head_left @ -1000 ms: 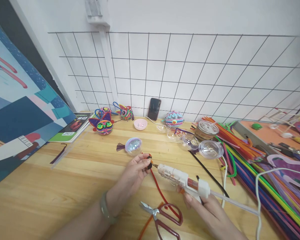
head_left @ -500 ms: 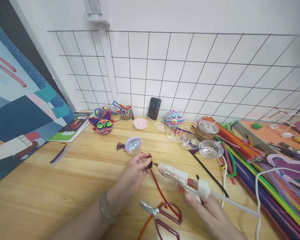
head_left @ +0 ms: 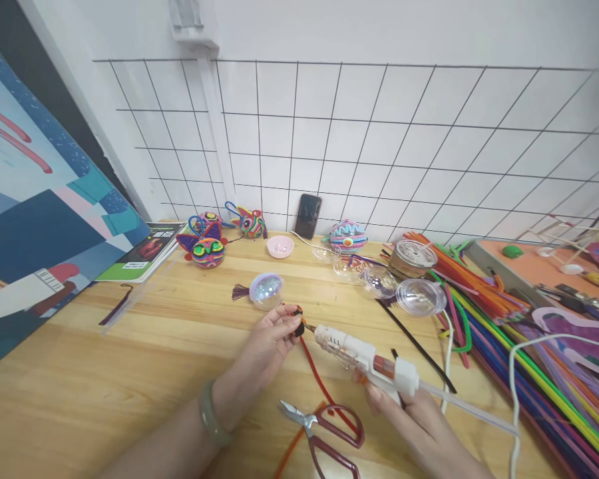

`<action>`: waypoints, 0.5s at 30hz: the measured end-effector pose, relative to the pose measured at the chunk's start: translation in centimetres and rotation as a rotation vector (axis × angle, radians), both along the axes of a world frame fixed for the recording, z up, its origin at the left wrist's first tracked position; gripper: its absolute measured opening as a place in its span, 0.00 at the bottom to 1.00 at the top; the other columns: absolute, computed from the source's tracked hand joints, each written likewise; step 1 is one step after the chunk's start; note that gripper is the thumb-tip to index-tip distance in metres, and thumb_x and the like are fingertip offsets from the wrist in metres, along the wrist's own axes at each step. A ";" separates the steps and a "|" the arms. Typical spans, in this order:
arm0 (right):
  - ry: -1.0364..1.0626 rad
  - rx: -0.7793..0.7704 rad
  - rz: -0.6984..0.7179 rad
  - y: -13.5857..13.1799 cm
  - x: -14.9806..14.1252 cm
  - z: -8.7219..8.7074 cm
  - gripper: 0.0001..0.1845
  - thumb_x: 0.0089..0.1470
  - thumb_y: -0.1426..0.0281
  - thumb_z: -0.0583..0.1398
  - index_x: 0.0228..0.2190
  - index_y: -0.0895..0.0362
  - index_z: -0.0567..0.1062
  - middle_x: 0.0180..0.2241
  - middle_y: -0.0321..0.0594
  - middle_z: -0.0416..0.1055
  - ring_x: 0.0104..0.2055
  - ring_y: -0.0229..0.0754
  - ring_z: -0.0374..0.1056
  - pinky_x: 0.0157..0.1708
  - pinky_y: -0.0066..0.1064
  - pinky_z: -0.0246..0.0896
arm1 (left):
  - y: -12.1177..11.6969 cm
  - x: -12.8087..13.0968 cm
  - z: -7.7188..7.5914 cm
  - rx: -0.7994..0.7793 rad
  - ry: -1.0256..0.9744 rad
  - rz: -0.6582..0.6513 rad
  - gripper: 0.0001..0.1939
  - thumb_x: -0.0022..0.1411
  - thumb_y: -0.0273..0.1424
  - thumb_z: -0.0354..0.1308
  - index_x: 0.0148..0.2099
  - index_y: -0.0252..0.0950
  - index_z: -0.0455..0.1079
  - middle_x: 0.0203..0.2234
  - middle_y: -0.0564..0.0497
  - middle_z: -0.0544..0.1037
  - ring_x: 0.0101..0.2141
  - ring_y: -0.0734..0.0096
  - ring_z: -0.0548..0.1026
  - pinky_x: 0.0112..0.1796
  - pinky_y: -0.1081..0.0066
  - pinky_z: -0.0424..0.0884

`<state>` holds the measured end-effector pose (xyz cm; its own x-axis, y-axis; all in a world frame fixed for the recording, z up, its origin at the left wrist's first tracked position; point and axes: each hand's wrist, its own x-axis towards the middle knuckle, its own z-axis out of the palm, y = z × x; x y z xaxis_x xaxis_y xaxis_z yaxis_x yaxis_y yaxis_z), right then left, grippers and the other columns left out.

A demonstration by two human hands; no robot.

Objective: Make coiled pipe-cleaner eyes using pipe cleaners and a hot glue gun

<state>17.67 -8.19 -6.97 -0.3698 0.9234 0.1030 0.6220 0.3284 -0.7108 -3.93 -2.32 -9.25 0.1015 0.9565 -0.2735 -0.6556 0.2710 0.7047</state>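
Between the fingertips of my left hand (head_left: 274,339) is a small coil of black and orange pipe cleaner (head_left: 299,323). A red pipe cleaner (head_left: 315,372) trails down from beside it; whether the two are joined I cannot tell. My right hand (head_left: 414,419) is wrapped round the handle of a white hot glue gun (head_left: 349,347), a clear glue stick (head_left: 466,404) poking out of its back. The gun's nozzle points left and is at the coil's right edge. Below lie red-handled scissors (head_left: 319,429), blades apart, over an orange pipe cleaner (head_left: 290,452).
A clear half ball with a purple tassel (head_left: 266,291) lies beyond my left hand. Farther back are colourful wrapped balls (head_left: 208,249), a pink dish (head_left: 280,247), a phone (head_left: 308,216) and clear shells (head_left: 421,297). Pipe cleaners (head_left: 519,372) and a white cord (head_left: 513,379) crowd the right.
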 end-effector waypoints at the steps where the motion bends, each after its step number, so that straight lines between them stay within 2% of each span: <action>1: -0.004 0.006 0.004 0.0 0.0 0.0 0.17 0.58 0.61 0.47 0.38 0.56 0.70 0.23 0.39 0.64 0.32 0.44 0.66 0.34 0.30 0.65 | 0.0 0.0 0.0 -0.001 0.002 0.001 0.10 0.47 0.22 0.63 0.35 0.34 0.70 0.30 0.52 0.74 0.28 0.79 0.71 0.31 0.78 0.65; 4: -0.004 0.027 -0.003 0.0 0.0 0.0 0.15 0.57 0.62 0.48 0.37 0.56 0.70 0.23 0.38 0.64 0.31 0.43 0.65 0.32 0.28 0.65 | 0.1 0.1 0.0 -0.005 0.004 0.003 0.11 0.47 0.22 0.63 0.35 0.34 0.69 0.29 0.52 0.74 0.28 0.80 0.70 0.30 0.78 0.65; 10: -0.011 0.018 0.009 0.1 0.0 -0.2 0.16 0.57 0.62 0.47 0.24 0.56 0.67 0.22 0.37 0.62 0.26 0.40 0.63 0.27 0.26 0.63 | 0.1 0.0 -0.1 0.002 0.002 -0.006 0.11 0.47 0.23 0.63 0.36 0.34 0.69 0.29 0.52 0.74 0.27 0.80 0.70 0.30 0.78 0.65; 15: -0.031 0.008 0.037 0.2 0.1 -0.4 0.16 0.58 0.61 0.45 0.25 0.55 0.65 0.22 0.37 0.60 0.26 0.40 0.62 0.27 0.27 0.61 | 0.1 0.0 0.0 0.002 0.000 -0.006 0.11 0.47 0.23 0.63 0.35 0.34 0.69 0.29 0.52 0.74 0.28 0.80 0.70 0.30 0.78 0.65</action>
<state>17.77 -7.95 -7.35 -0.4064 0.9084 0.0986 0.6309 0.3570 -0.6888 -3.91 -2.22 -9.24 0.1071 0.9564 -0.2717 -0.6541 0.2736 0.7052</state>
